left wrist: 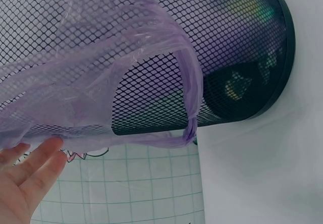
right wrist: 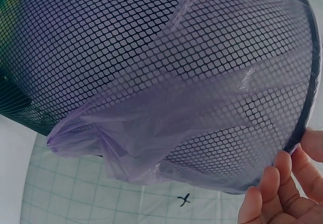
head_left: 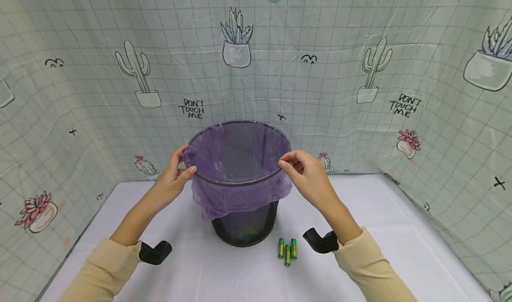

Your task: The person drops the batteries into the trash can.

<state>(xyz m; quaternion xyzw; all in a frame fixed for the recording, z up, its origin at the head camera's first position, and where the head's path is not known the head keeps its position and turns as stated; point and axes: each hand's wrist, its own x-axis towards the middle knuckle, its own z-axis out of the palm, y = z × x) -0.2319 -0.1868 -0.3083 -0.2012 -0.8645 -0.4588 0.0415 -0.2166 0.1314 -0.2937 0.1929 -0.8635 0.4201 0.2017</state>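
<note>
A black mesh wastebasket [head_left: 245, 231] stands upright, lined with a thin purple trash bag [head_left: 240, 199] folded outward over its rim. My left hand [head_left: 176, 173] touches the left side of the rim, with thumb and index finger apart. In the left wrist view, its other fingers [left wrist: 43, 168] look fairly straight against the bag. My right hand [head_left: 306, 171] pinches the bag at the right side of the rim between thumb and fingers. The right wrist view shows those fingertips [right wrist: 285, 166] at the dark rim. The bag's folded edge hangs loosely outside the mesh.
Three green batteries [head_left: 287, 254] lie on the white tabletop [head_left: 240, 275], right of the wastebasket's base. Green and yellow patches [left wrist: 242, 82] show through the lower mesh. Behind and at both sides hangs a grid-patterned curtain [head_left: 272, 88] with cactus drawings.
</note>
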